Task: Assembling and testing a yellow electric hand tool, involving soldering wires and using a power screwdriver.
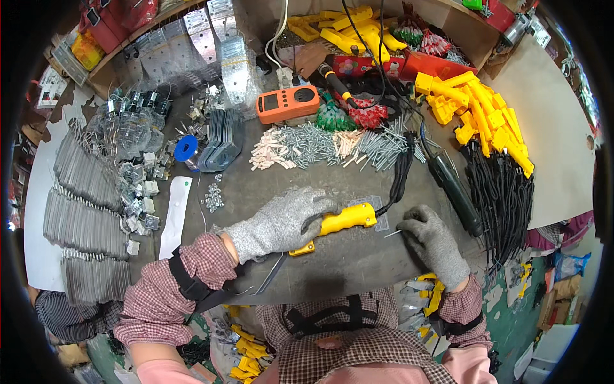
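While the left hand (pixel 281 221), in a grey knitted glove, grips a yellow plastic handle-shaped housing (pixel 350 219) lying low over the middle of the dark grey table (pixel 332 275), the right hand (pixel 435 243), gloved alike, pinches a thin silver metal pin (pixel 393 233) near the housing's far end. From that end a bundled black cord (pixel 401 173) runs up toward a heap of silver metal screws (pixel 313 146). A dark cylindrical power tool (pixel 454 192) lies beyond the right hand, with a thick bunch of black cables (pixel 502 195) at its right and loose yellow plastic housing parts (pixel 480 109) above these.
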`<move>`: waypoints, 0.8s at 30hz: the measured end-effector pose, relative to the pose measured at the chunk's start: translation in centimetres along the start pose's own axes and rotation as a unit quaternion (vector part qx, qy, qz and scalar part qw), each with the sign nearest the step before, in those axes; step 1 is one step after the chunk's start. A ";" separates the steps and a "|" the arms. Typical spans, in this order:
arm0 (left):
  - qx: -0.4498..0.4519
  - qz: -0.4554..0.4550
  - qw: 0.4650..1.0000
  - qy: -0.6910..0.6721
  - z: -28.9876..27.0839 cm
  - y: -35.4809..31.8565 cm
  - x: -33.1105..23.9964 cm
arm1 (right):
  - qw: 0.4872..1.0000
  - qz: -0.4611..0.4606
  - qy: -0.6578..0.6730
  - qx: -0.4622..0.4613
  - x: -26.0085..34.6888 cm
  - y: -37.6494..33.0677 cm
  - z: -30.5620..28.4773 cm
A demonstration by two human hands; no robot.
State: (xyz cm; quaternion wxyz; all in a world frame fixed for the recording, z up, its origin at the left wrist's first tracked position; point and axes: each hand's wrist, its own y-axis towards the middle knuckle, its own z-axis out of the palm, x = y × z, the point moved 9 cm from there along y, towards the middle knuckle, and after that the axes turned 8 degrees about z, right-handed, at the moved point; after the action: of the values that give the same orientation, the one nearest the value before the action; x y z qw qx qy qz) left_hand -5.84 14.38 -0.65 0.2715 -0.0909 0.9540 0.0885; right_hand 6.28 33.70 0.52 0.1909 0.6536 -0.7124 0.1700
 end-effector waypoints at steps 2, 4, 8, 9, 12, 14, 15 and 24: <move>0.005 0.002 1.000 0.008 0.1 -0.3 0.1 | 0.999 -0.019 0.025 0.042 2.4 0.4 1.8; -0.100 0.025 0.995 0.007 -1.2 -0.9 0.4 | 0.992 -0.078 0.078 0.058 7.4 1.5 3.5; -0.162 0.012 0.987 -0.005 -0.6 -2.1 2.3 | 0.989 -0.127 0.068 0.030 11.0 3.7 5.5; -0.165 0.009 0.986 -0.006 -0.3 -2.1 2.5 | 0.984 -0.143 0.083 0.071 10.7 3.6 5.7; -0.194 0.006 0.981 0.004 -0.3 -2.2 2.7 | 0.976 -0.169 0.081 0.110 10.7 3.5 6.4; -0.166 -0.025 0.984 -0.058 0.5 -2.1 3.5 | 0.977 -0.177 0.062 0.104 10.8 3.6 6.8; -0.167 -0.016 0.984 -0.062 0.5 -2.0 3.2 | 0.974 -0.208 0.019 0.088 11.4 3.5 6.9; -0.206 -0.050 0.977 -0.001 0.3 -2.9 4.2 | 0.964 -0.107 0.241 0.029 9.8 4.7 5.1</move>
State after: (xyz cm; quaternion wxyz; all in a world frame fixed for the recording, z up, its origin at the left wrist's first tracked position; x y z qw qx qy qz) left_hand -8.56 11.07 -3.52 0.2520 -0.1920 0.9093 0.2698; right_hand 0.58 23.09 1.00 0.3546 0.6713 -0.5660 0.3214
